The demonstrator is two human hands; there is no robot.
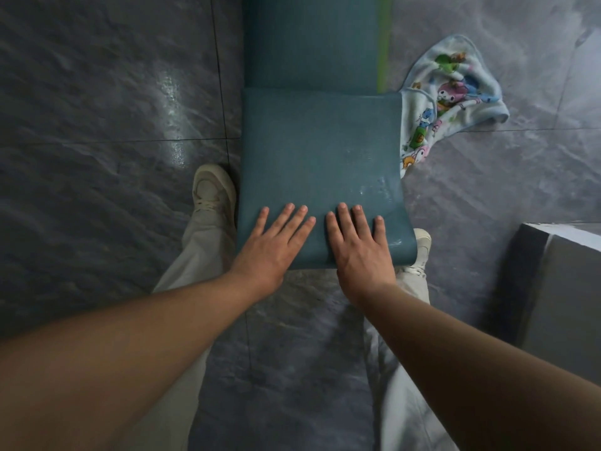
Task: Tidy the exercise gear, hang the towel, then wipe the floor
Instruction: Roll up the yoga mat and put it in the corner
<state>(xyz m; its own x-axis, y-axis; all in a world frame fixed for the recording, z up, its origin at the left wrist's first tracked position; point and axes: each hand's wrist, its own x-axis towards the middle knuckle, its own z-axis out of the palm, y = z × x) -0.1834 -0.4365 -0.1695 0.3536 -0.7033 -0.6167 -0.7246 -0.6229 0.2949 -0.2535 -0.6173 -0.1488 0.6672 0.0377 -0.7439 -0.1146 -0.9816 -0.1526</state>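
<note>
Nearest me, centre frame, both hands are down flat: left hand and right hand side by side, fingers straight and slightly spread, palms pressing on the mat, pinching nothing. The mat's near end is turned over into a thick teal roll, and that's what I'm leaning on. It sits between my feet, left shoe against its left edge, right shoe showing past its right corner. I read this as the tidy-the-gear step, mid-roll, with a good length yet to take up. At lower right a grey box stands on the floor, apart from the roll. Just past the roll's right edge the towel lies crumpled on the floor, one corner touching the mat or tucked under it, I can't tell which. Beyond, the flat stretch of mat runs to the top of the frame, a green strip along its right side. Next move, I'd judge: push both palms forward evenly so the roll tracks straight, and watch that towel corner doesn't get wound in.
</note>
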